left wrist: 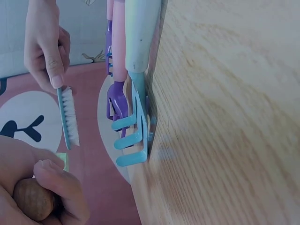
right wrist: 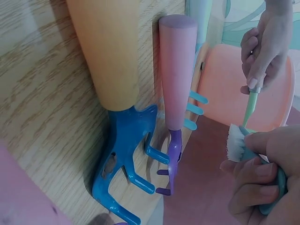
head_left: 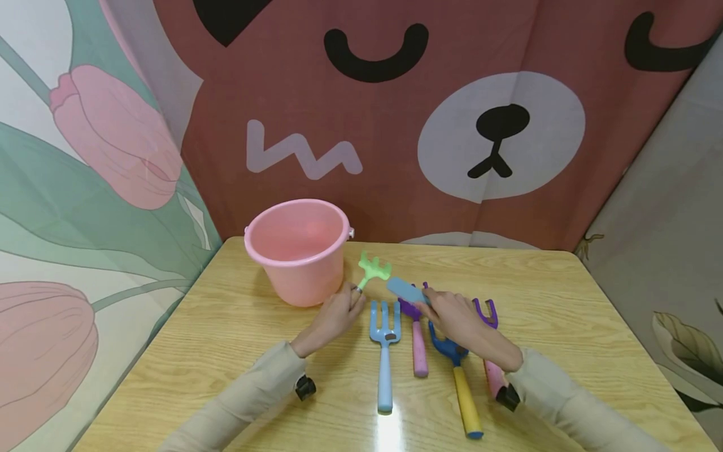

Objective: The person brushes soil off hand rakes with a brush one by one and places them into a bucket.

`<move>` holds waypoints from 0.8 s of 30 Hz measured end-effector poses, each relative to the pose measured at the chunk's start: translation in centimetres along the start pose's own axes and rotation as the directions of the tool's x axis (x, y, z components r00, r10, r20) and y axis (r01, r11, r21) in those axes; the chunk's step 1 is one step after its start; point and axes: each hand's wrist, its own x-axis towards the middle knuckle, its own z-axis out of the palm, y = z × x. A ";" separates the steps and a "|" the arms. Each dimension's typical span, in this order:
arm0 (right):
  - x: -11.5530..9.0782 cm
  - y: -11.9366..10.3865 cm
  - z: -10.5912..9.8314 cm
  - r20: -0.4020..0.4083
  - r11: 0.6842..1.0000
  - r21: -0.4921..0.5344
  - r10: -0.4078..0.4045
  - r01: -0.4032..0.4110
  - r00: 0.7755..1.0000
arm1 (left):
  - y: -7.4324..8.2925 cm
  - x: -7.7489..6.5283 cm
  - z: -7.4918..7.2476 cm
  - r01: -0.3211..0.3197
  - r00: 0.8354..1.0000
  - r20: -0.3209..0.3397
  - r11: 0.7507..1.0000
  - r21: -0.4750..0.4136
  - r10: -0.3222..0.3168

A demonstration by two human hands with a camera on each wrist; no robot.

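My left hand (head_left: 339,312) grips the wooden handle (left wrist: 33,199) of a small green hand rake (head_left: 374,269), held up with its tines pointing away beside the bucket. In my right hand (head_left: 454,314) is a light blue brush (head_left: 404,290), whose white bristles (right wrist: 235,143) face the rake. The brush and the rake head are close but apart in the head view. Beneath the hands lie a light blue garden fork (head_left: 385,351), a pink-handled purple fork (head_left: 419,345) and a blue fork with a yellow handle (head_left: 465,395). My right forearm partly covers another pink-and-purple fork (head_left: 487,314).
A pink bucket (head_left: 305,276) stands at the back left of the wooden table (head_left: 226,351), close to my left hand. Behind the table hangs a cloth with a bear print (head_left: 384,125). Patterned cloths also hang on both sides.
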 end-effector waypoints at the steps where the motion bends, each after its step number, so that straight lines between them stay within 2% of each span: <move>1: 0.0 0.0 0.0 0.002 1.000 0.006 0.003 -0.003 1.000 | 0.0 0.0 -0.1 0.007 1.000 0.002 1.000 -0.001 -0.007; 9: 0.0 0.3 0.3 0.056 1.000 0.017 0.023 -0.024 0.998 | 0.0 -0.1 -0.2 0.060 0.998 0.031 0.998 -0.015 -0.060; 15: -0.1 0.3 0.4 0.061 1.000 0.004 0.007 -0.007 0.998 | -0.1 -0.1 -0.2 0.055 0.998 0.029 0.998 -0.028 -0.054; 24: -0.3 0.5 0.4 0.089 0.999 0.018 0.025 -0.027 0.996 | -0.3 -0.2 -0.2 0.019 1.000 0.006 1.000 -0.003 -0.019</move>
